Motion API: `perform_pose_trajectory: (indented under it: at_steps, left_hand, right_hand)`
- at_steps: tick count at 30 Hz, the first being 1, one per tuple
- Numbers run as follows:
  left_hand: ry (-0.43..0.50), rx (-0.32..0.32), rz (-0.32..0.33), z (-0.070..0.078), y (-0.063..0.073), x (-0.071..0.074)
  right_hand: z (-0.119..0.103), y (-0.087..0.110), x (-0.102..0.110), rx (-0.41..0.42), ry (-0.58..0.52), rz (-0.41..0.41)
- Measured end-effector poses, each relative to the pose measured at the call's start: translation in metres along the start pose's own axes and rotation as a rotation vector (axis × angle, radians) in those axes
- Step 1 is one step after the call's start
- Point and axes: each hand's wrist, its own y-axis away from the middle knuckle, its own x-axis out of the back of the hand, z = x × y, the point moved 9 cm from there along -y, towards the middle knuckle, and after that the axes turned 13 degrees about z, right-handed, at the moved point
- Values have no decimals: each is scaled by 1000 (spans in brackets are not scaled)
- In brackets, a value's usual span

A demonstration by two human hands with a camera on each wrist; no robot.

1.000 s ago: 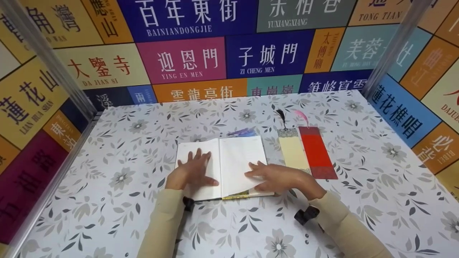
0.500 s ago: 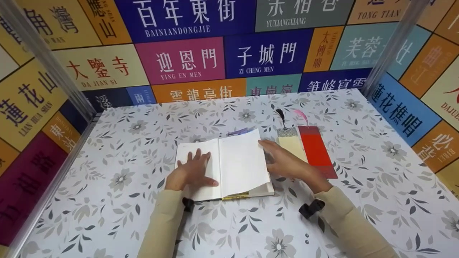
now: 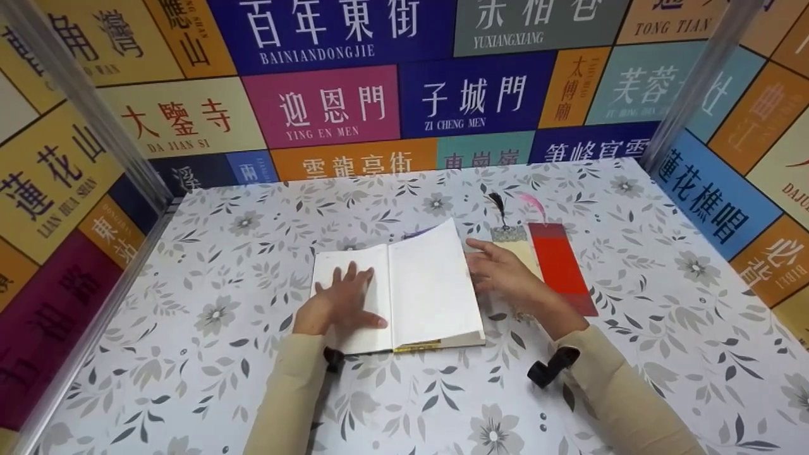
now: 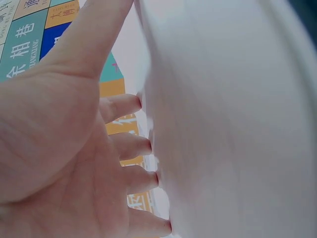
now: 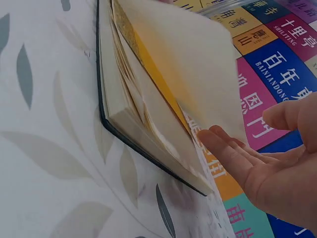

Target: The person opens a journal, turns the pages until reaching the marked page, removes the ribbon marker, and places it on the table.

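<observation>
L hand [image 3: 344,297] released, fingers spread on L pg [image 3: 379,265] of open book [image 3: 404,294], mid-counter [image 3: 253,379]. R hand [image 3: 505,272] also loose, fingers extended by raised R pg [image 3: 436,284], contact unclear. Yellow strip [image 5: 153,69] under raised pg. Red bkmk [image 3: 559,259] well to book's R.

The book [image 3: 404,291] has white pages [image 3: 436,278] and a dark cover [image 5: 105,122]. Right of it are a cream bookmark [image 3: 518,248] with a black tassel [image 3: 497,203] and a red bookmark [image 3: 559,259] with a pink tassel [image 3: 533,204]. Around it, grey flowers and leaves pattern the white surface [image 3: 189,379]; behind, the wall [image 3: 328,95] mixes blue, pink, orange.
</observation>
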Motion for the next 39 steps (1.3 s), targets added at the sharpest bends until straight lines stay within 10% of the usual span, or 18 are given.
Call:
perform_pose_trajectory:
  at_steps: [20,33,39]
  left_hand:
    - [157,-47,-18,-7,-2,6]
    - [484,90,82,-29,3,37]
    - [814,202,114,-31,6,49]
  right_hand:
    - [36,0,-12,-247,-118,63]
    - [11,4,-21,-172,-161,71]
    - [-11,6,-37,-74,-195,-3]
